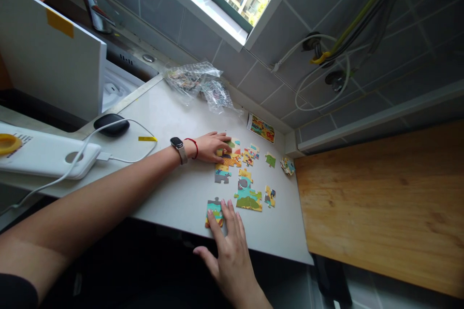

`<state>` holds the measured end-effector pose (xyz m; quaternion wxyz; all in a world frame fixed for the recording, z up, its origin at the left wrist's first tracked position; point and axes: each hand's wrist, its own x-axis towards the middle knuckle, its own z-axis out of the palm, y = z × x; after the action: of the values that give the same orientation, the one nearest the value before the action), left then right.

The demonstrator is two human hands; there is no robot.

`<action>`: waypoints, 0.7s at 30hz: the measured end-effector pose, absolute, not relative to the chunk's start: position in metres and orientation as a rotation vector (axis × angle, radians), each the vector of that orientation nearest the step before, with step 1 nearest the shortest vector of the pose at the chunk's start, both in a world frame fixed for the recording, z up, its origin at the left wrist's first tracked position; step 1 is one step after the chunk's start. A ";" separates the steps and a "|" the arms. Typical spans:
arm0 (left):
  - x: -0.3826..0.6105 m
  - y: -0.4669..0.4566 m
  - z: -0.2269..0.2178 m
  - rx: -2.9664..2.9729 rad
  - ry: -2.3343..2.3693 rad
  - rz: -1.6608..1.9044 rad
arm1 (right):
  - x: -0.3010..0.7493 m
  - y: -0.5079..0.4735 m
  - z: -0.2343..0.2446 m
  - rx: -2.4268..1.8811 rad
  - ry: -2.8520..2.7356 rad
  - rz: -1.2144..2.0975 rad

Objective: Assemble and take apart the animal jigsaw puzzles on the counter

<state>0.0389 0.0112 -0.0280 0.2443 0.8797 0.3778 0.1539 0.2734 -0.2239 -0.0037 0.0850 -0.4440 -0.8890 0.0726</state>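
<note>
My left hand (pixel 211 147) lies flat with fingers spread over the upper left of a partly joined jigsaw section (pixel 232 158), hiding some of it. At the counter's front edge, my right hand (pixel 229 244) has its fingers apart, and the index fingertip rests on a jigsaw piece (pixel 214 212) with teal and green print. Between the hands sits another joined section (pixel 248 198) showing a grey animal and a green bush. Single pieces lie to the right: a green piece (pixel 270 160) and a yellow piece (pixel 270 196). A small pile of pieces (pixel 288 166) stands near the counter's right edge.
Behind are clear plastic bags (pixel 192 79) with pieces inside and a small picture card (pixel 261 127) by the wall. Leftward are a black mouse (pixel 111 125), a white cable (pixel 126 158), a white power bank-like box (pixel 47 157) and a sink (pixel 126 65). A wooden board (pixel 380 203) adjoins the right.
</note>
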 end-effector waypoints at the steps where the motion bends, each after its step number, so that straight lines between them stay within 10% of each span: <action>1: 0.039 0.011 -0.028 2.403 1.033 0.419 | 0.274 -0.227 -0.007 -1.306 -2.630 0.198; 21: 0.038 0.011 -0.027 2.389 1.031 0.392 | 0.284 -0.136 -0.011 -1.065 -2.515 0.038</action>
<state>0.0383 0.0105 -0.0269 0.2524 0.8785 0.3792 0.1442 0.2837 -0.1360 -0.0106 0.2035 -0.3819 -0.9014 0.0135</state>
